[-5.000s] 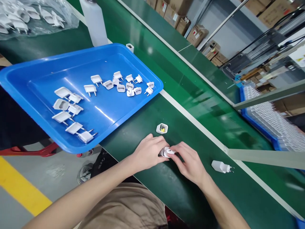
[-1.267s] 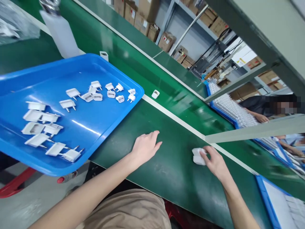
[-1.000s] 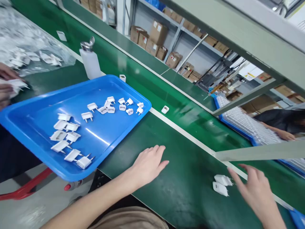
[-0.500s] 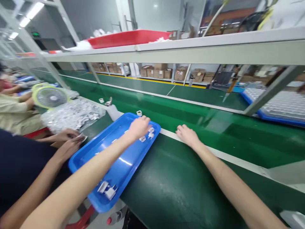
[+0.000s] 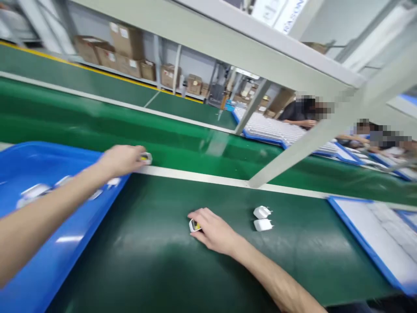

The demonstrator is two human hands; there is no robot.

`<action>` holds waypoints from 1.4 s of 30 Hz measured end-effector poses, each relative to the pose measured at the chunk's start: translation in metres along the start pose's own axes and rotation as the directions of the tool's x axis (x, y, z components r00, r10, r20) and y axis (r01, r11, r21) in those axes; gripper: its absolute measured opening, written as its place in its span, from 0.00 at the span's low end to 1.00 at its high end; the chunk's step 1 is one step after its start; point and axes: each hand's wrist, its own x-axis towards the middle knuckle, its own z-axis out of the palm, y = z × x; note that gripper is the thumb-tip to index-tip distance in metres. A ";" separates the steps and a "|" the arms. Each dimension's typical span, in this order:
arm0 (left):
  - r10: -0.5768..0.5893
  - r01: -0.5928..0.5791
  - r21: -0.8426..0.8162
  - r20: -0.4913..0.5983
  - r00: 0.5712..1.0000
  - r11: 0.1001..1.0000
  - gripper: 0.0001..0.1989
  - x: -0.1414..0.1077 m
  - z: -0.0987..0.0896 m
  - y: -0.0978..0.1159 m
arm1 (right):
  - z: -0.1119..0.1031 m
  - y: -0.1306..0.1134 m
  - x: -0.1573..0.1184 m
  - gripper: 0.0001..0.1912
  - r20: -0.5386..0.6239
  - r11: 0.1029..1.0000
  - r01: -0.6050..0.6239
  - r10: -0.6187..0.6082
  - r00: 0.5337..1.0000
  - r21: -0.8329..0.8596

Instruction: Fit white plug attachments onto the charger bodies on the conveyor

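1. Worktop (image 5: 146, 269) lies open between the slanting edge of the blue tray (image 5: 52, 261) and the rim of the white-filled tray (image 5: 362, 244); a pale strip (image 5: 195, 175) borders its far side, with the green belt (image 5: 176, 150) beyond and a slanting post (image 5: 276, 161) rising near the strip.
2. Left hand (image 5: 125, 158) pinches the left charger housing (image 5: 146, 159) at its fingertips, just past the blue tray's corner; whether that housing touches the belt, I cannot tell.
3. Right hand (image 5: 213, 230) pinches the right charger housing (image 5: 194, 225) between thumb and fingers, its yellow inside showing; the worktop is around it.
4. Count: two housings, one per hand; two pronged chargers (image 5: 263, 218) side by side, beyond the right hand; several white plug pieces (image 5: 35, 191) in the blue tray, partly hidden by the forearm, uncountable.
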 end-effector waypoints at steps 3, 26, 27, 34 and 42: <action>-0.061 0.038 0.189 0.119 0.991 0.981 0.06 -0.078 0.030 0.032 | 0.011 -0.007 0.017 0.21 0.015 0.989 0.125 -0.127 0.992 0.080; -0.641 0.710 0.341 -0.306 0.704 0.617 0.08 -0.180 -0.025 -0.016 | 0.041 0.006 0.006 0.16 -0.376 0.893 0.421 -0.339 0.862 0.161; -0.629 0.694 0.343 -0.295 0.719 0.633 0.08 -0.180 -0.024 -0.006 | 0.041 0.005 0.006 0.16 -0.418 0.893 0.421 -0.325 0.848 0.160; -0.359 0.351 -0.374 0.052 0.932 0.858 0.13 -0.190 0.067 0.121 | 0.041 -0.008 -0.004 0.20 -0.427 0.833 0.548 -0.469 0.773 0.077; -0.207 0.213 -0.221 0.050 0.977 0.952 0.16 -0.195 0.093 0.110 | 0.036 -0.001 0.001 0.09 -0.419 0.894 0.260 -0.092 0.903 0.365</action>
